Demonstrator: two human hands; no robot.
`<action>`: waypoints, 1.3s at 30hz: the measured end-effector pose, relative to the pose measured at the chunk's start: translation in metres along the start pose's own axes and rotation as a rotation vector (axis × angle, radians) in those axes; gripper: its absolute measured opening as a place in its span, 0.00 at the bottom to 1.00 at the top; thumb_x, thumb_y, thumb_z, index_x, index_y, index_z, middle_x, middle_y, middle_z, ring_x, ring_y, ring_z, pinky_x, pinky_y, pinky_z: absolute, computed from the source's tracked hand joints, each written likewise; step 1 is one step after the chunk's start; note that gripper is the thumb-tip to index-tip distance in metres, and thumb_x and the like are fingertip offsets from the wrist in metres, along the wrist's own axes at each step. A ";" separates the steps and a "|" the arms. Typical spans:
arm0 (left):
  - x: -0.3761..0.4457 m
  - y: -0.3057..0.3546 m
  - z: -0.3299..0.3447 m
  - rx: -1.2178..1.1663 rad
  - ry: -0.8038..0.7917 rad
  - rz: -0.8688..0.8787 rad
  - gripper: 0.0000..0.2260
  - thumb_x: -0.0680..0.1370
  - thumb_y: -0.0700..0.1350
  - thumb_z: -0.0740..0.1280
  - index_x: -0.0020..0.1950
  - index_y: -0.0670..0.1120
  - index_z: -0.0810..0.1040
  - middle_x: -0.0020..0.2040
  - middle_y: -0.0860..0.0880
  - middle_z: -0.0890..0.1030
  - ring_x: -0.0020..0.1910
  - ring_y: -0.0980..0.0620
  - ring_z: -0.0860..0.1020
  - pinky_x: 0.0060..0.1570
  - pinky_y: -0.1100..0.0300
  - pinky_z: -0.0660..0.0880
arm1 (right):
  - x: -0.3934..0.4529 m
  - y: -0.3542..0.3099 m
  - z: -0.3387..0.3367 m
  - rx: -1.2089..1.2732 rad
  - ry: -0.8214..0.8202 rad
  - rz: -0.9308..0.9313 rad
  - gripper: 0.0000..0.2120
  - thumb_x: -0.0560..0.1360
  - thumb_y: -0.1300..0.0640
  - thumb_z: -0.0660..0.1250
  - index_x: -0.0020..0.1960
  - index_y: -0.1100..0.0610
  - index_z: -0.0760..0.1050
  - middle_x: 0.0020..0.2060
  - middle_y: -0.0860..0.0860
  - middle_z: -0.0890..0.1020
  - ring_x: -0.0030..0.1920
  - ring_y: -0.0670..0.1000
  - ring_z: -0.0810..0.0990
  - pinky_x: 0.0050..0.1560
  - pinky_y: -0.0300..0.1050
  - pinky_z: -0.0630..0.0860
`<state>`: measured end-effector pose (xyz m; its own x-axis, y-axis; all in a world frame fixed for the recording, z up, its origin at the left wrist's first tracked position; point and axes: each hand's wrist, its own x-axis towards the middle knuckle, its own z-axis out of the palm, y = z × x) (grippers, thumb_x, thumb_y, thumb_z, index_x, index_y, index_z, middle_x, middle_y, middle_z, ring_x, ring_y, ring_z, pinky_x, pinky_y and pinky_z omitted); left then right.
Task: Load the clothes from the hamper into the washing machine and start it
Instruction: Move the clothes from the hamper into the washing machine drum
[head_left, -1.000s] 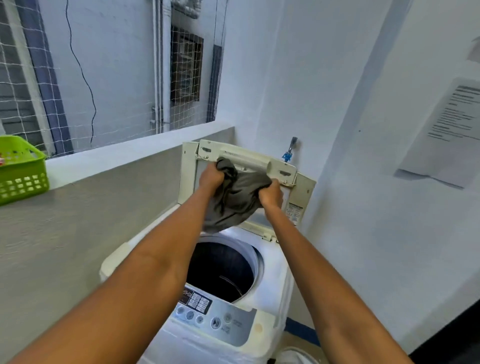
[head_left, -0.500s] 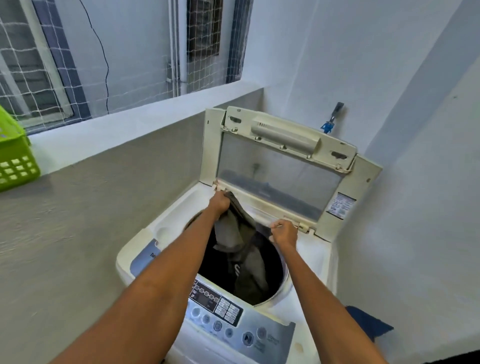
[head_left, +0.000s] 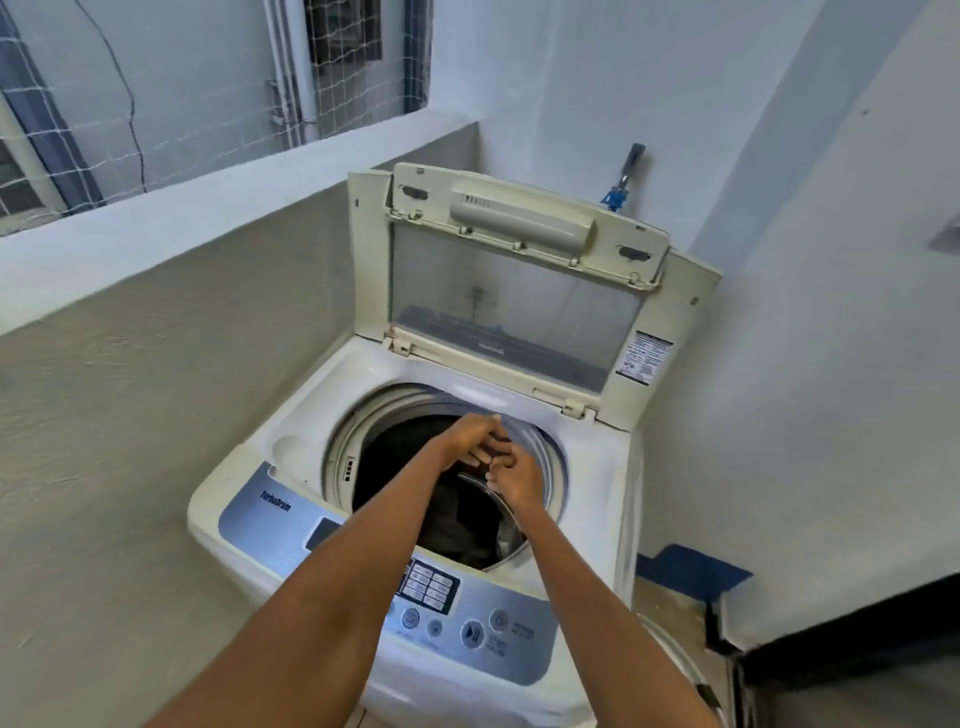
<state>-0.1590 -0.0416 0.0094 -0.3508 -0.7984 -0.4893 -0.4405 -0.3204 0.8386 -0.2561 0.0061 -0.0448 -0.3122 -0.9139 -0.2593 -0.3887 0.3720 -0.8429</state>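
The white top-loading washing machine (head_left: 291, 431) stands in the corner with its lid (head_left: 519, 291) raised against the back wall. Dark grey clothes (head_left: 457, 519) lie at the bottom of the drum. My left hand (head_left: 465, 441) and my right hand (head_left: 517, 483) hover close together over the far side of the drum opening. Their fingers are loosely bent and I see no cloth in either hand. The control panel (head_left: 467, 623) with its round buttons sits at the near edge, partly behind my forearms.
A low grey wall with a white ledge (head_left: 182, 208) runs along the left of the machine; netting covers the opening above it. A tap (head_left: 623, 176) sticks out of the back wall. A white round rim (head_left: 675, 660) shows on the floor at the right.
The grey garment I held up with both hands went down into the drum and is out of my hands. Both hands moved lower and closer together; my view tilted down.
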 end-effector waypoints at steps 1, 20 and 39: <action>-0.003 0.009 0.007 -0.049 -0.009 0.017 0.16 0.82 0.52 0.52 0.54 0.45 0.75 0.48 0.44 0.80 0.40 0.49 0.77 0.40 0.59 0.73 | -0.005 -0.002 -0.014 0.080 0.033 0.009 0.15 0.75 0.65 0.57 0.57 0.59 0.77 0.44 0.58 0.83 0.42 0.57 0.82 0.46 0.56 0.81; -0.007 -0.019 0.335 0.155 -0.302 0.088 0.14 0.79 0.38 0.57 0.35 0.46 0.72 0.38 0.44 0.75 0.40 0.47 0.74 0.42 0.57 0.71 | -0.101 0.220 -0.216 0.392 0.285 0.393 0.07 0.78 0.62 0.60 0.46 0.63 0.76 0.44 0.61 0.81 0.36 0.53 0.79 0.34 0.40 0.77; 0.207 -0.440 0.445 0.663 -0.023 -0.210 0.17 0.81 0.44 0.56 0.65 0.37 0.72 0.64 0.38 0.74 0.64 0.39 0.72 0.65 0.49 0.69 | -0.017 0.642 0.028 0.351 0.050 0.645 0.32 0.65 0.64 0.67 0.69 0.60 0.65 0.63 0.58 0.73 0.60 0.60 0.75 0.60 0.60 0.75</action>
<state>-0.4055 0.1608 -0.5670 -0.2174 -0.7405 -0.6360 -0.9100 -0.0818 0.4064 -0.4761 0.2559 -0.5947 -0.4277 -0.5192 -0.7399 0.1839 0.7515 -0.6336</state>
